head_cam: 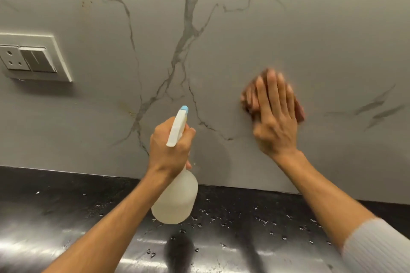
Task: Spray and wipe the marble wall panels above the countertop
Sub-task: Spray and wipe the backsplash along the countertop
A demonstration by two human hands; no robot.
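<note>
Your right hand [275,115] is flat on the marble wall panel [244,29], palm pressing a reddish-brown cloth [248,97] against the stone at about 3 o'clock from the frame's centre. The open palm spreads pressure across the cloth, which suits wiping. Your left hand [172,144] has its grip clenched around the neck of the spray bottle [177,197], nozzle [184,108] pointing toward the wall at 12 o'clock, likely kept ready for the next burst.

The dark surface [66,217] at 6 o'clock carries scattered droplets [261,220], probably overspray. A switch and socket plate [33,57] sits at 9 o'clock, well apart from both hands; keep liquid away from it.

The wiping hand and cloth are blurred, so the cloth's full shape is hard to make out, most of it hidden under your fingers. The trigger finger is hidden behind the spray head. I cannot tell whether the wall is wet. A ribbed grey sleeve [377,248] is cut off at 4 o'clock.
</note>
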